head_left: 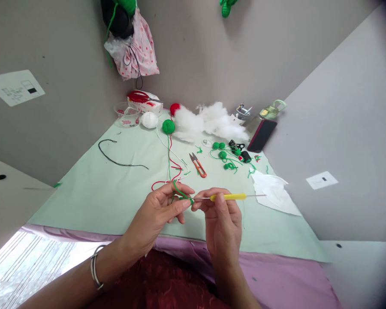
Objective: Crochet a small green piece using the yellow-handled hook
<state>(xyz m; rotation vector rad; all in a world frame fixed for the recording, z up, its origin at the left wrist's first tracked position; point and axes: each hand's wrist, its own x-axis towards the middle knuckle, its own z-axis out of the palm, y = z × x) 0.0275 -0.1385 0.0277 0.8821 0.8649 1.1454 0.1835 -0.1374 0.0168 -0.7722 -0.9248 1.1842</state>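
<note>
My left hand (162, 210) is closed in a pinch on a small green crochet piece (184, 197), with green yarn looped over its index finger. My right hand (220, 216) grips a crochet hook with a yellow handle (228, 197); its metal tip meets the green piece between the two hands. The green yarn runs back across the pale green tabletop (116, 193) to a green yarn ball (168, 126). Both hands hover just above the table's near edge.
Orange thread snips (197, 165) lie behind the hands. Further back are small green crocheted balls (222, 154), white stuffing (209, 120), a white yarn ball (149, 119), a red yarn ball (174, 108), a phone (262, 135), a water bottle (270, 110) and white paper (275, 193).
</note>
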